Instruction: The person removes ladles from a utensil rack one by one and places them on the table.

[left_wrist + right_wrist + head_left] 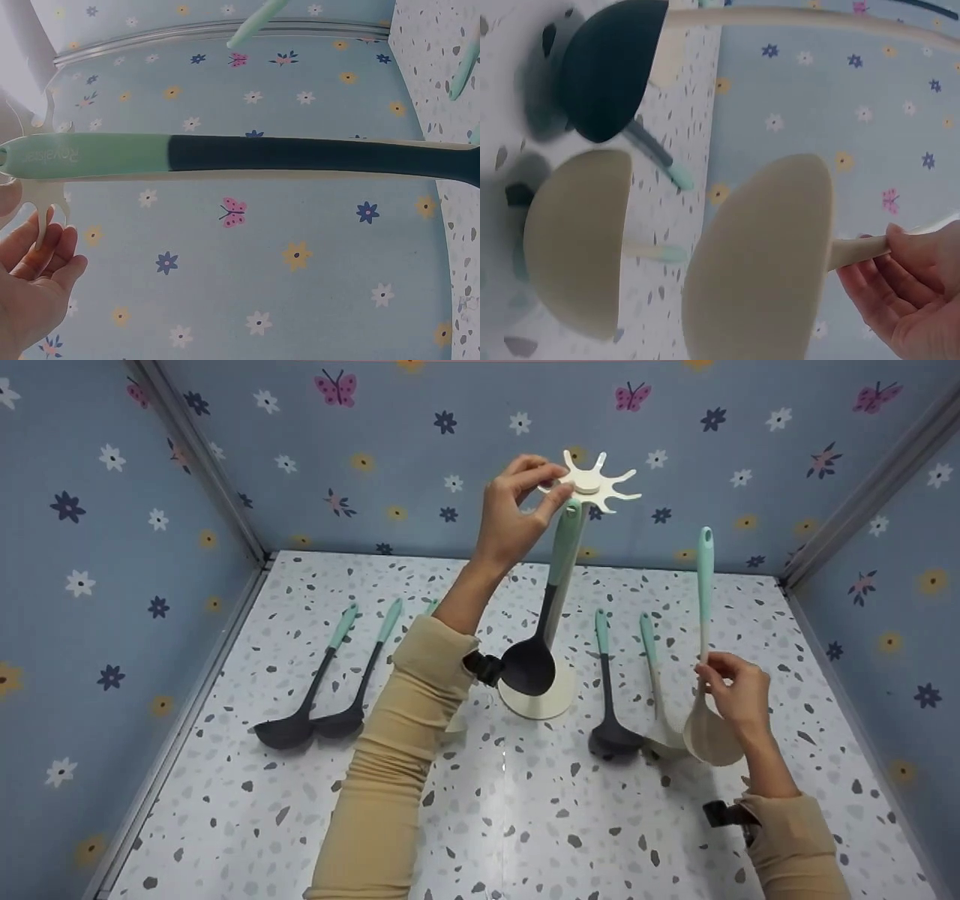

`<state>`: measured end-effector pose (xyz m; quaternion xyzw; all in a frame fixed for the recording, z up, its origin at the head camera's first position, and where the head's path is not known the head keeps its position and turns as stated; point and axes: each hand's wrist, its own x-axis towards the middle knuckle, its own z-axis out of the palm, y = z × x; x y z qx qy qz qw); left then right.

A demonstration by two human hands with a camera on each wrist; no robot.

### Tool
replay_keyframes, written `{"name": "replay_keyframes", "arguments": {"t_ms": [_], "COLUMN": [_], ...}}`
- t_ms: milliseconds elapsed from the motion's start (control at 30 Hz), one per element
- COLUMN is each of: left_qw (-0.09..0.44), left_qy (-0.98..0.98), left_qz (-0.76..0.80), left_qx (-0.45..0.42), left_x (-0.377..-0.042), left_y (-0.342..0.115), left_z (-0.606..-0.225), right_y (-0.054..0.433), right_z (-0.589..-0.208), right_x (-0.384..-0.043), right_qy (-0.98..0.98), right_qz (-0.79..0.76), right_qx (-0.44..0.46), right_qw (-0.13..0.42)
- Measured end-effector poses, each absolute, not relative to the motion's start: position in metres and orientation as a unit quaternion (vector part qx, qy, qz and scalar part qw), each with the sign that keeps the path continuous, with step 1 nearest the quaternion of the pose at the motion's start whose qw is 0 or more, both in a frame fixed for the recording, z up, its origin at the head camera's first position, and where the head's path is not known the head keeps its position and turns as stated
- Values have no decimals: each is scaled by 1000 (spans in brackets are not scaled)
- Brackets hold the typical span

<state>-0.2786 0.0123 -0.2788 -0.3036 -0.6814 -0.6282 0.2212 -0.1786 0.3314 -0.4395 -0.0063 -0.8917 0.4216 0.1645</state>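
Observation:
My left hand (516, 506) pinches the rim of the cream, star-shaped top (592, 486) of a utensil stand. A black spoon (529, 666) with a mint handle hangs from that top, in front of the pole; its handle (112, 155) crosses the left wrist view. My right hand (741, 690) holds a beige spoon (711, 735) low on its handle, bowl down and mint end up. In the right wrist view the spoon's bowl (761, 262) looms large, with thumb and fingers around its neck.
The stand's round base (551, 706) rests on the speckled table. Two black ladles (285, 731) (341, 722) lie at the left, partly beside my left sleeve. Another black ladle (615, 739) and a beige ladle (664, 741) lie right of the stand. Patterned walls (450, 457) enclose the table.

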Motion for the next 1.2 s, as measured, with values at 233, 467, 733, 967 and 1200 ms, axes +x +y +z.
{"name": "replay_keyframes", "arguments": {"t_ms": [233, 467, 733, 967, 1200], "left_qw": [222, 217, 217, 215, 207], "left_qy": [-685, -686, -689, -688, -692], "left_qz": [-624, -627, -627, -627, -629], "left_qx": [-303, -298, -293, -294, -288], "left_x": [-282, -264, -266, -268, -250], "left_y": [12, 11, 11, 11, 9], "left_z": [-282, -269, -270, -271, -257], "right_y": [354, 373, 390, 399, 402], "right_z": [-444, -450, -466, -478, -488], "right_x": [-184, -191, -200, -210, -217], "right_qy": [-919, -928, -927, -920, -914], "right_qz": [384, 368, 368, 368, 366], "right_qx": [-17, -40, -70, -104, -112], "right_qw": [85, 35, -22, -88, -131]}}
